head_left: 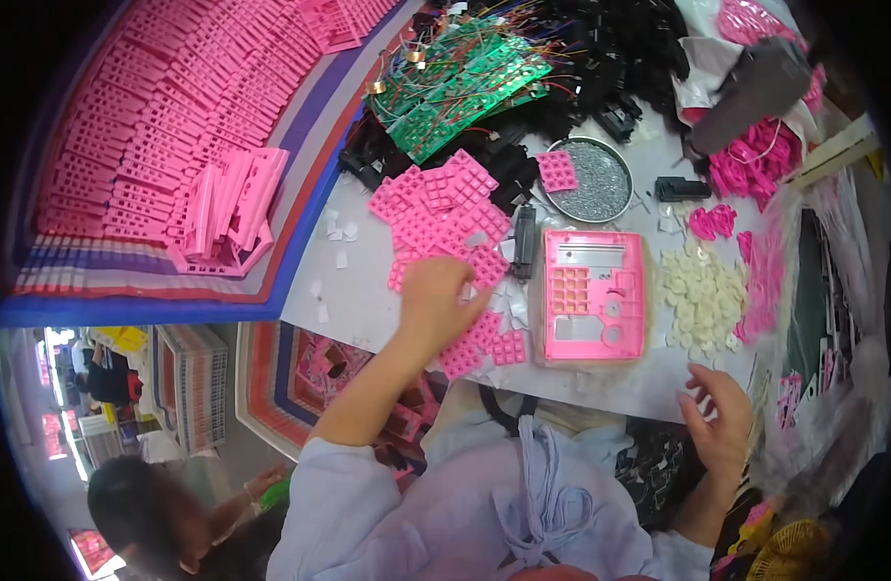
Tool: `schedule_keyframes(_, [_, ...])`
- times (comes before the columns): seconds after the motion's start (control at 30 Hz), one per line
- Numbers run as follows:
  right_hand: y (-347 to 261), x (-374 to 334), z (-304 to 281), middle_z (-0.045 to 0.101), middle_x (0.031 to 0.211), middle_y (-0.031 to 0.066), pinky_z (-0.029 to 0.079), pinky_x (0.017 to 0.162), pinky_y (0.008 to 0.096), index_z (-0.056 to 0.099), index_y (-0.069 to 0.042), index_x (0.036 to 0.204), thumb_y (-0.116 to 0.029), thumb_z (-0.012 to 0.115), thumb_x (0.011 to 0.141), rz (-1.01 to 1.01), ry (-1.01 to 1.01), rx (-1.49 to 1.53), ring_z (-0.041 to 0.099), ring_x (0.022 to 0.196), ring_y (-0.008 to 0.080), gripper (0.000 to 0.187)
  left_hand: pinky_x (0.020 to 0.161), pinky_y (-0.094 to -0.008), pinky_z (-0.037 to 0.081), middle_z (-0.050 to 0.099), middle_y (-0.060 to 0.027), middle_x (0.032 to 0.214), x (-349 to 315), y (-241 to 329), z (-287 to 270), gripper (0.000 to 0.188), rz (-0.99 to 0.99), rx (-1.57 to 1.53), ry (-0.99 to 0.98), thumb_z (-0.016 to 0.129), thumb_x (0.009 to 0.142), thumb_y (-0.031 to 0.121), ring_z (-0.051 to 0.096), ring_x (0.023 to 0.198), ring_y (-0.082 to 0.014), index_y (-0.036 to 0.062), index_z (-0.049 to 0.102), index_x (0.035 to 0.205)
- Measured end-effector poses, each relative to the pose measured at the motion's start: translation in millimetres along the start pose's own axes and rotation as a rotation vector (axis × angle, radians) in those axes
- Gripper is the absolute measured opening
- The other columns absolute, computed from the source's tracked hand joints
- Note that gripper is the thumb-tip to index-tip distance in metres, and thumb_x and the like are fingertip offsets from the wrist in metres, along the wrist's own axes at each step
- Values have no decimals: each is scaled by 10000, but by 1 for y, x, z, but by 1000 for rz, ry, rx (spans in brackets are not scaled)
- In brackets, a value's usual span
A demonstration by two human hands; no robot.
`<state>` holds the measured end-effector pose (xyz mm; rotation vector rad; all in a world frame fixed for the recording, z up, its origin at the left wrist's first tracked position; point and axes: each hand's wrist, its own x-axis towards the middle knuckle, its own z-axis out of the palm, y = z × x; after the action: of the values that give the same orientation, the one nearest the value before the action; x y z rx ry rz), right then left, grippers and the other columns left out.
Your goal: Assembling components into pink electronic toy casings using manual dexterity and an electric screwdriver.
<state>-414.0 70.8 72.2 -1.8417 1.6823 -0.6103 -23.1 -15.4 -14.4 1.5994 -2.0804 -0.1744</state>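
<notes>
My left hand (440,306) rests on the pile of pink keypad pieces (441,213), its thumb and forefinger apart over the keypads; the other fingers are partly hidden. To its right lies a pink plastic casing (593,300), open side up, with a grid of square holes and a round opening. Over the table's front edge hovers my right hand (719,418), loosely curled, fingers apart and holding nothing. Beyond it are small cream-coloured round parts (702,300). A slim black part (525,242) lies between the keypads and the casing.
A round tin of small metal screws (600,179) stands behind the casing, one keypad on its rim. Wired green circuit boards (465,92) and black parts are heaped at the back. A striped-lined bin of pink panels (165,145) is at left. Another person (150,518) is lower left.
</notes>
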Motion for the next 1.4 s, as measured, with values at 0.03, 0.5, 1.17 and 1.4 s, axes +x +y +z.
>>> schedule_keyframes(0.03, [-9,10,6,684,880,80,487,620,314,687,-30,1122,-53,759,755,-74,-25,-9,612,704,207,374,712,-440,469,641,-122,817,2,5,10,207,46,55,51,746,779,233,630,740,-282,51,652,805])
schedule_keyframes(0.5, [-45,72,68,684,796,84,510,598,335,711,-44,992,-74,793,750,-483,-126,234,634,639,228,257,665,-243,484,644,-25,929,-16,11,-29,116,-668,-1517,-233,573,1008,130,603,794,-91,27,616,1040])
schedule_keyframes(1.17, [-38,128,78,664,822,134,517,639,382,702,-18,1010,-126,708,884,-282,-432,232,637,712,288,167,809,-258,497,673,-63,1070,-34,38,3,150,-455,-1153,-466,577,1009,86,608,899,-92,-25,652,1076])
schedule_keyframes(1.4, [-30,162,108,662,940,142,533,720,422,681,-31,1005,-155,716,859,-414,-252,14,656,803,335,195,771,-262,510,670,-79,1028,-16,38,0,103,-299,-1031,-310,623,957,57,615,873,-98,-27,648,1010])
